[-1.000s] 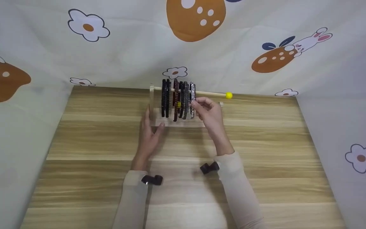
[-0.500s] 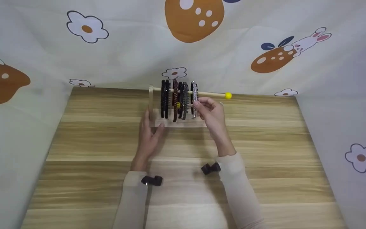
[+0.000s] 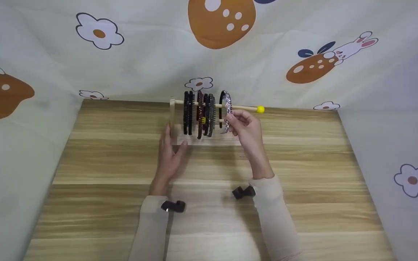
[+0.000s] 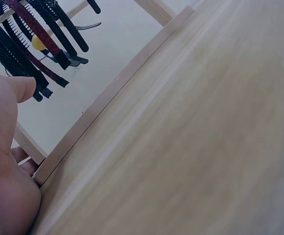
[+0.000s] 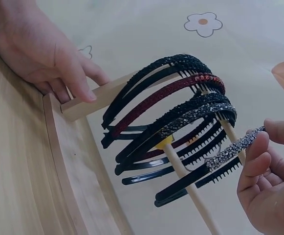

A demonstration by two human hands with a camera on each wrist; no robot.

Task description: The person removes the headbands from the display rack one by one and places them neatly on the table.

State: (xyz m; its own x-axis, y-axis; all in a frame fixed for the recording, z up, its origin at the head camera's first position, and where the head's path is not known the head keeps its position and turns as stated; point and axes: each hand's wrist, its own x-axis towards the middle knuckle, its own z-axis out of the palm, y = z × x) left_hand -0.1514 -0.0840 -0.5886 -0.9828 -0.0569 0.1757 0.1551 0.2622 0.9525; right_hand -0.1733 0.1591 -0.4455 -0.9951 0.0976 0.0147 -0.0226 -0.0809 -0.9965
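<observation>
Between its thumb and fingers my right hand (image 3: 248,132) pinches a silver glitter headband (image 5: 233,148), whose loop still surrounds the stand's rods. My left hand (image 3: 169,156) holds the left end of a wooden headband stand (image 3: 172,114); in the right wrist view its thumb and fingers lie on either side of the upright. Several other headbands hang left of the silver one: black ones (image 3: 188,113), a dark red one (image 3: 199,123) and a grey sparkly one (image 5: 195,115). Comb teeth line their inner sides.
A yellow ball (image 3: 260,109) caps the upper rod's right end; another yellow ball (image 5: 164,142) shows among the headbands. The stand rests near the back of a wood-grain table (image 3: 209,203), before a printed cloth (image 3: 151,58).
My right hand has drawn the silver headband to the right along the rods, widening its gap from the others, and the headband has turned slightly. My left hand stays on the stand.
</observation>
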